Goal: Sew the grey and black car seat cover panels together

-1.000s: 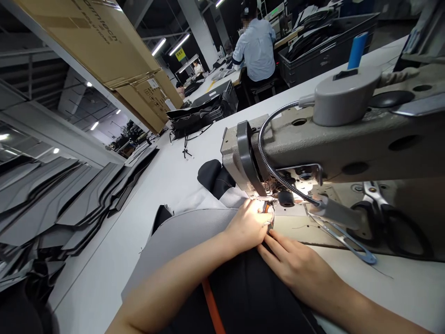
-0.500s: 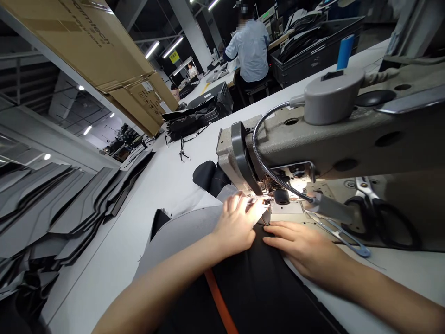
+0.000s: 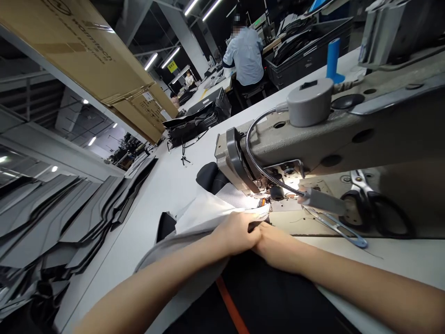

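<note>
Just in front of the needle area of a sewing machine (image 3: pixel 257 153), my left hand (image 3: pixel 238 232) is closed on the lifted edge of a grey-and-white fabric piece (image 3: pixel 205 211). My right hand (image 3: pixel 276 243) meets it, fingers curled under and partly hidden, gripping the edge of the black fabric (image 3: pixel 278 292). An orange strip (image 3: pixel 231 304) runs down the black fabric towards me. A small orange-and-black bit (image 3: pixel 263 202) shows by the lit presser foot. Beyond the hands, a rolled black part (image 3: pixel 212 178) of the work lies on the table.
Black-handled scissors (image 3: pixel 365 195) and light-blue thread snips (image 3: pixel 342 232) lie right, by the machine bed. Stacked grey panels (image 3: pixel 69 218) line the left side. A cardboard box (image 3: pixel 86 55) stands at upper left. Behind the machine, a person (image 3: pixel 245 55) sits near a dark crate (image 3: pixel 309 51).
The left hand, flat with fingers spread before, has drawn back and closed on the fabric, lifting its edge. The right hand has moved left against it, fingers curling in.
</note>
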{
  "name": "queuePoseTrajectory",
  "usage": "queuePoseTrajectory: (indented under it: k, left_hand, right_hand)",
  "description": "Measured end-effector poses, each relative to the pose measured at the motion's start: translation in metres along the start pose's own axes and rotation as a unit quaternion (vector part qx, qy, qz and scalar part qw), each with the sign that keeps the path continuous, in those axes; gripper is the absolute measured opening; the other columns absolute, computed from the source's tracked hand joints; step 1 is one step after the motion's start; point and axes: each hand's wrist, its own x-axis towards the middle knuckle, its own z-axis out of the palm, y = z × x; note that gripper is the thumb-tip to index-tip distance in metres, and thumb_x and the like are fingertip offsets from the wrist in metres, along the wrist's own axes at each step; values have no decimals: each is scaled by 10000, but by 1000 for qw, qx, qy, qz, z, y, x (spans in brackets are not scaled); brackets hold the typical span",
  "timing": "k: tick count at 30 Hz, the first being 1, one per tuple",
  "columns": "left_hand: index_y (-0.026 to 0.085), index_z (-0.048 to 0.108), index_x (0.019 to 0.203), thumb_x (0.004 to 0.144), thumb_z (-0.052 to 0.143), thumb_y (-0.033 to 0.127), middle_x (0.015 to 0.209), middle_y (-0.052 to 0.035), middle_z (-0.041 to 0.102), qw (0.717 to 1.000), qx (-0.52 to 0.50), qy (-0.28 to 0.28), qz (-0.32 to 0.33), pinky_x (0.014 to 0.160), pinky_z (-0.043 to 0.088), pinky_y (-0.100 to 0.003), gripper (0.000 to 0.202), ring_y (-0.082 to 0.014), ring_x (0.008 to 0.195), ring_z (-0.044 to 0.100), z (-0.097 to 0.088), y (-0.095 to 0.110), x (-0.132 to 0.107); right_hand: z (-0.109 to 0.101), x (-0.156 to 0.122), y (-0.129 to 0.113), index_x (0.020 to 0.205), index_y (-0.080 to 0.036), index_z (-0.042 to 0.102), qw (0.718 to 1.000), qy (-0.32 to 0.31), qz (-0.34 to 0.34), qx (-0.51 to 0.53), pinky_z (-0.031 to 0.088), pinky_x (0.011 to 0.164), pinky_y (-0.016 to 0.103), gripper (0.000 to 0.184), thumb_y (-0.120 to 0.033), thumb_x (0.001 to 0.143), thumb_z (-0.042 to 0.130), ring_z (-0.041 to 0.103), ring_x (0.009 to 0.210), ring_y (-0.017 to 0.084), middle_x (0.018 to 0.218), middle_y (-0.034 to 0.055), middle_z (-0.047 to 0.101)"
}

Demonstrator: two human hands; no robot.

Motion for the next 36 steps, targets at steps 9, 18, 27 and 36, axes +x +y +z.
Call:
queuePoseTrajectory:
  k: [9, 18, 27, 36]
  left_hand:
    - [168, 465, 610, 766, 412, 194, 535, 43, 403, 933, -300, -52, -193, 425, 299, -215, 166, -99, 493, 388, -5, -10, 5]
    - [185, 539, 1137, 769, 421, 113, 809, -47, 649, 998, 48, -33, 22, 598, 484, -268, 393, -186, 698, 603, 13, 2, 3]
    - [78, 528, 1143, 748, 451, 77, 760, -104, 665, 973, 202, -92, -58, 500, 483, -302, 402, -245, 626, 640, 18, 15, 29]
    - [16, 440, 1259, 821, 420, 53, 828, -120, 653, 959, 269, -84, -18, 546, 527, -327, 440, -254, 697, 656, 24, 9, 35]
  right_hand:
    - [-46, -45, -1, 1338, -293, 463, 989, -92, -110, 32, 335, 1041, 509, 579, -112, 792, 527, 396, 1277, 262, 1350, 100, 485]
    - [-61, -40, -2, 1018, -239, 654, 986, -40, -138, 79, 466, 812, 205, 299, -134, 947, 383, 619, 874, 109, 955, 32, 677]
    - [-56, -66, 17, 1107, -190, 630, 990, -30, -135, 12, 415, 1010, 305, 346, -68, 906, 377, 530, 1151, 166, 1163, 33, 635]
    - [-44, -69, 26, 1124, -183, 611, 993, -22, -118, -18, 459, 986, 368, 329, -46, 885, 431, 485, 1206, 218, 1201, 46, 610]
